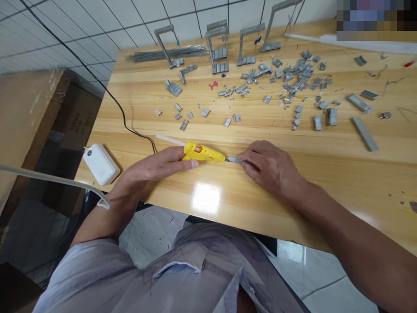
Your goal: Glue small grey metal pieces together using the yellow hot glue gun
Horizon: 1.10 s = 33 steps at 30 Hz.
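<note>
My left hand [163,164] is wrapped round a yellow hot glue gun [206,153], which lies on its side low over the table with its nozzle to the right. A white glue stick [169,139] sticks out of its back end. Between the fingertips of my right hand [269,167] is a small flat grey piece [236,159], partly covered by the fingers. The nozzle tip meets the left end of this piece, or sits very close to it.
Small grey pieces [301,71] lie scattered over the back right of the wooden table [156,191]. Several grey frames [241,45] stand along the tiled wall beside thin rods [140,56]. A white power bank [101,164] sits at left, near a black cord [120,106].
</note>
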Tool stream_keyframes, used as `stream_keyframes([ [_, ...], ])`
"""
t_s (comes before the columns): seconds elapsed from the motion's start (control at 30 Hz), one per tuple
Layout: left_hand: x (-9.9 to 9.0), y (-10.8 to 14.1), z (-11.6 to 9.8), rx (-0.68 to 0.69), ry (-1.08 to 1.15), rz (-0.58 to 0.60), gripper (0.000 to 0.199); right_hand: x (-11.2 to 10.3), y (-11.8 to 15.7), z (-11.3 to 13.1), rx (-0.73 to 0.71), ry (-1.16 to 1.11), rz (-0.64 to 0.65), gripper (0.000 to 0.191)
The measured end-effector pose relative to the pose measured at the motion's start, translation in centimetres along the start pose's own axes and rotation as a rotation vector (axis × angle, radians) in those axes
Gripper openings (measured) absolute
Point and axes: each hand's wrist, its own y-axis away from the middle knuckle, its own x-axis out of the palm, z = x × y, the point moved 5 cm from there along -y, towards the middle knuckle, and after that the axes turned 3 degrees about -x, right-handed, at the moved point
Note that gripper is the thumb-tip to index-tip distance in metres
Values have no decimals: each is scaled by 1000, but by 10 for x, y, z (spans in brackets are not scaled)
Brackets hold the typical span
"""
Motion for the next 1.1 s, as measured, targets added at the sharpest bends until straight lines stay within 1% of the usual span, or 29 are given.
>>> stream_keyframes([
  [0.17,2,-2,-3,-9,25,0,51,0,0,0,9,-9,0,26],
  [0.37,-1,3,2,-5,43,-77,53,-1,-1,1,12,-3,2,27],
  [0.53,3,7,2,-2,41,-58,51,-1,0,1,16,-11,-8,28],
  [0.67,5,7,3,-26,25,-81,51,1,0,-1,21,-32,8,29],
  [0.8,7,4,2,-22,3,-87,51,0,0,0,13,-17,8,29],
  [0.97,11,2,-2,-6,96,-78,53,-1,-1,1,17,-24,14,28],
  [1.1,8,8,1,-24,125,-110,50,-1,-1,1,25,-22,2,28],
])
